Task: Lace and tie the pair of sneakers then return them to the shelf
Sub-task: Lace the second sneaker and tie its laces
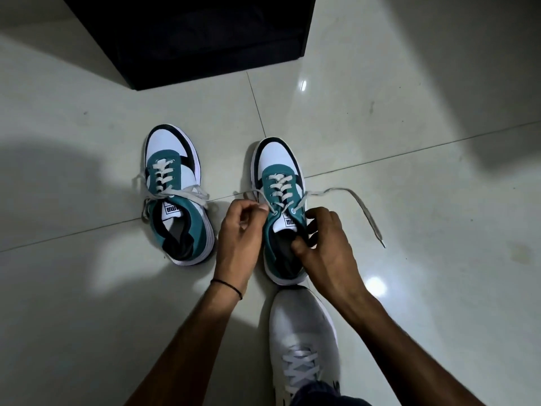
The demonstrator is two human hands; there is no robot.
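2 hands: left fingers pinch lace; right fingers grip sneaker.

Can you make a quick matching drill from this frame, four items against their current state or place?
Items:
1. left teal sneaker
2. right teal sneaker
3. left hand
4. right hand

States:
A. pinching a lace end beside the top eyelet
B. laces knotted at the top
C. gripping the collar of a shoe
D. laced, one loose end trailing on the floor

Pairs: 1-B, 2-D, 3-A, 4-C
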